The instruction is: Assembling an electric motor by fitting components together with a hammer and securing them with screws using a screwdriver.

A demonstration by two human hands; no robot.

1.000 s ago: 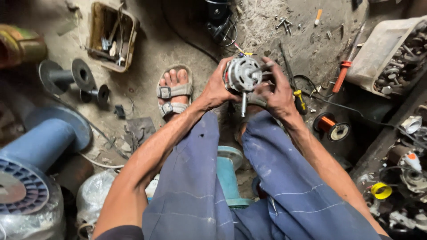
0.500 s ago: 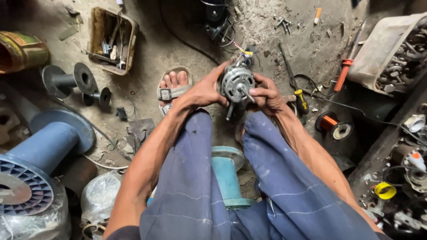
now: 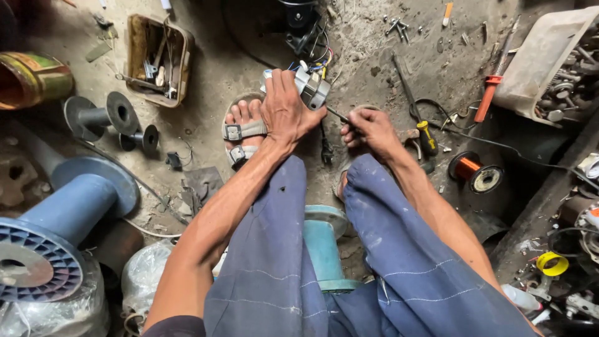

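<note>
Near the top centre of the frame, the left hand point(image 3: 284, 112) lies over a small motor point(image 3: 312, 90) set low by the floor point(image 3: 212, 81), palm down, fingers wrapped on its metal housing: a clenched grip on the motor. Coloured wires point(image 3: 315, 62) rise from the motor's far side.

Just right of it, the right hand point(image 3: 368, 132) is closed round a thin tool point(image 3: 339, 115), a dark rod whose tip points up-left and reaches the motor's lower edge. What kind of tool it is cannot be told.

Below the left hand, a sandalled foot point(image 3: 244, 131) rests on the floor. Both knees in blue trousers point(image 3: 281, 249) fill the lower centre, with a teal spool point(image 3: 324, 246) between them.

At upper left a box point(image 3: 181, 68) holds hand tools, and beside it lie two dark reels point(image 3: 103, 118). A large blue spool point(image 3: 68, 218) fills the lower left. At right, a reel of copper wire point(image 3: 474, 171) sits near a yellow-handled screwdriver point(image 3: 426, 137), well apart from an orange-handled tool point(image 3: 490, 93) and a grey tray point(image 3: 536, 62) of parts at upper right.
</note>
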